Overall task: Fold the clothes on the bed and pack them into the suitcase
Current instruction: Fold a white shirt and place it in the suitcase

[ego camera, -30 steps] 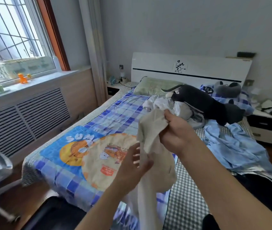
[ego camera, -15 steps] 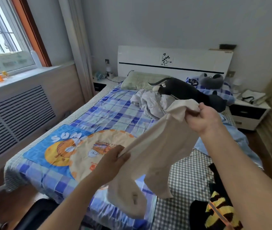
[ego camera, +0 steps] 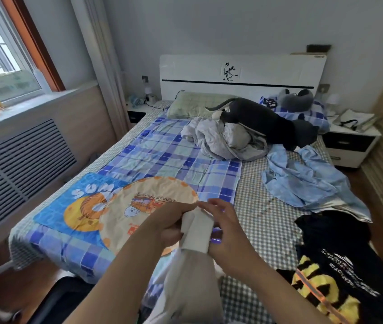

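Note:
Both my hands hold a cream-white garment (ego camera: 196, 232) over the foot of the bed (ego camera: 169, 155). My left hand (ego camera: 174, 222) grips its folded top edge from the left. From the right, my right hand (ego camera: 226, 232) pinches the same edge, fingers partly spread. The cloth hangs down between my forearms to the bottom of the view. More clothes lie on the bed: a crumpled grey-white pile (ego camera: 223, 139), a light blue shirt (ego camera: 302, 178), and a black garment with yellow print (ego camera: 333, 265). No suitcase is in view.
A black and grey plush toy (ego camera: 263, 120) lies by the pillows near the white headboard (ego camera: 242, 73). Nightstands (ego camera: 349, 141) flank the bed. A window and radiator cover (ego camera: 22, 155) line the left wall. A dark chair (ego camera: 64, 298) stands at the bed's foot.
My hands have come together low in front of me, bringing the two ends of the cream garment into one fold. Before, they held it stretched apart. The view has tilted right and down.

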`<state>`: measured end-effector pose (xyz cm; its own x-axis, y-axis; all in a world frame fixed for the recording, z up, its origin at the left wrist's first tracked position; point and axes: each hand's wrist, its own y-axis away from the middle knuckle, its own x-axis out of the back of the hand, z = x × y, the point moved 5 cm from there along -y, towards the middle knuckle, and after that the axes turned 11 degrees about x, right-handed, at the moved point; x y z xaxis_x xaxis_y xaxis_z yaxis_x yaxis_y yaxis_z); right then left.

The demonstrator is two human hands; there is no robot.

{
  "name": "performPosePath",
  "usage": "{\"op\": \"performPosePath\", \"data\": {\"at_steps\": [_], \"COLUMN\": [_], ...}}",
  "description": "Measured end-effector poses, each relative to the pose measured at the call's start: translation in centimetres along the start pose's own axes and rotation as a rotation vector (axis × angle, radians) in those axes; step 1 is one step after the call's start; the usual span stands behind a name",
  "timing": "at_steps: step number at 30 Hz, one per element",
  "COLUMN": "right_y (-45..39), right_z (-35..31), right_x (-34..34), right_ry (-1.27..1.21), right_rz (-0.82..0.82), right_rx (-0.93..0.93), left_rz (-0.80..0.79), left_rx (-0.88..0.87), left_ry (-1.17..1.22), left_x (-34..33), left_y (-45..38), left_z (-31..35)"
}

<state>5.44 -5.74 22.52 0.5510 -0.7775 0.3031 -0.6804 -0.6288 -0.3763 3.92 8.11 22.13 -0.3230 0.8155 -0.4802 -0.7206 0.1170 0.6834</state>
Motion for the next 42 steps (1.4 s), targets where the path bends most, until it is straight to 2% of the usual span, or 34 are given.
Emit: {"op": "performPosePath", "data": {"at_steps": [4, 8, 9, 12, 15, 19, 22, 28, 42], "right_y": [-1.0, -2.7, -3.3, -4.8, -5.9, -7.0, -7.6, -8.1, -7.5], "right_z": [-2.8, -3.8, -4.2, -5.4, -6.9, -8.7, -9.3, -8.2, -6.7], "right_x": [1.4, 2.8, 3.0, 3.3, 3.4, 4.0, 4.5, 5.5, 6.1], "right_ry": [0.169, 0.108, 0.078, 0.054, 0.078, 0.009, -0.096, -0.251, -0.307], "right_rz": [0.130, 0.282, 0.297, 0.268, 0.230, 0.196, 0.166, 0.177, 0.135], "right_rx": [0.233, 0.100, 0.062, 0.039, 0.082, 0.097, 0.087, 0.022, -0.030], "left_rz": [0.045, 0.429, 0.475, 0.377, 0.256, 0.204, 0.095, -0.048, -0.032], "left_rx": [-0.047, -0.381, -0.485, -0.742, -0.844, -0.824, -0.753, -0.694, -0.628], "left_ry": [-0.022, -0.315, -0.368, -0.479, -0.423, -0.268, -0.147, -0.109, -0.218], "left_x": [0.4, 0.5, 0.0, -2.7, -4.0, -3.5, -3.5, -3.7, -3.3], "left_y": [0.2, 2.2, 3.3, 6.2, 7.5, 7.8, 7.5, 6.6, 5.7], "left_z": [-0.5, 0.0, 0.1, 0.0, 0.1, 0.6, 0.8, 0.5, -0.2]}}
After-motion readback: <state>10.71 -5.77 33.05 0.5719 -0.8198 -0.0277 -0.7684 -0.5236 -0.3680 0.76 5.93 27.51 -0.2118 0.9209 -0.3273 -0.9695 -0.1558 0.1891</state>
